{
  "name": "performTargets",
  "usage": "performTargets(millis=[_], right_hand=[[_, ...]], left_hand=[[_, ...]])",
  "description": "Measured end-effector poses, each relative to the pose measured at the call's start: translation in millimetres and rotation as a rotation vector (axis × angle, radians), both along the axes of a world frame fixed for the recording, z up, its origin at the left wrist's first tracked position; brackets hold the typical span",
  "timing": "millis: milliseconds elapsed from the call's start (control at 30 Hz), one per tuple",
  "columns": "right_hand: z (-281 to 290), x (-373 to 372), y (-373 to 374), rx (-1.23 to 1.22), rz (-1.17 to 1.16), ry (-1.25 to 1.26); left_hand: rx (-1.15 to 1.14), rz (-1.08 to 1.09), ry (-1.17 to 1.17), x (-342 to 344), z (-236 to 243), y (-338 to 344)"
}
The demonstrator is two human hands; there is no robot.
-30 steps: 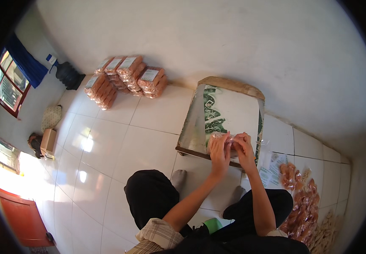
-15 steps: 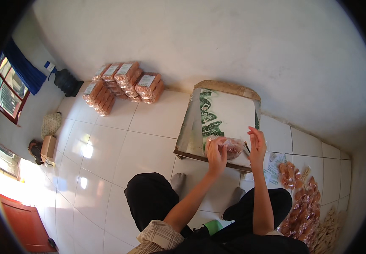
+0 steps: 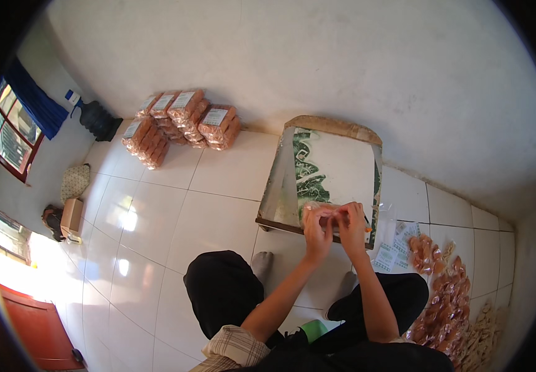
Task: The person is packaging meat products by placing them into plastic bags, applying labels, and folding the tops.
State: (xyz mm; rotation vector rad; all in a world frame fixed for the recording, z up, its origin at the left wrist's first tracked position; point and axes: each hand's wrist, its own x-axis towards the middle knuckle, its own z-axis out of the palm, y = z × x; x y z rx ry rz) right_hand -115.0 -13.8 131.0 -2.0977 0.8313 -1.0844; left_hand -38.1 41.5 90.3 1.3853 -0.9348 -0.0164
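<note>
A clear plastic bag with reddish-brown contents (image 3: 326,208) lies at the near edge of a low table (image 3: 342,167), partly hidden by both hands. My left hand (image 3: 317,230) is closed on the bag's left part, fingers bent. Right beside it, my right hand (image 3: 351,224) has its fingertips pinched together at the bag's right end, almost touching the left. An orange-tipped, pen-like thing (image 3: 368,229) shows just past the right hand; most of it is hidden.
Stacked packs of reddish-brown goods (image 3: 184,118) stand by the wall at the far left. Printed paper labels (image 3: 394,253), many small filled bags (image 3: 444,294) and pale pieces (image 3: 480,338) lie on the floor at right. A water jug (image 3: 99,121) stands at far left.
My right hand has moved left from above the table's right side to the bag and closed its fingers there. My left hand stays at the bag.
</note>
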Motion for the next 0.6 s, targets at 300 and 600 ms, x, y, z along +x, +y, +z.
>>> performTargets(millis=[300, 600], right_hand=[[-16.9, -9.2, -7.6, 0.320, 0.080, -0.192], [-30.7, -8.0, -11.3, 0.291, 0.074, -0.204]], left_hand=[[0.172, 0.088, -0.263, 6.3, 30.2, 11.8], [0.355, -0.126, -0.304, 30.4, 23.7, 12.4]])
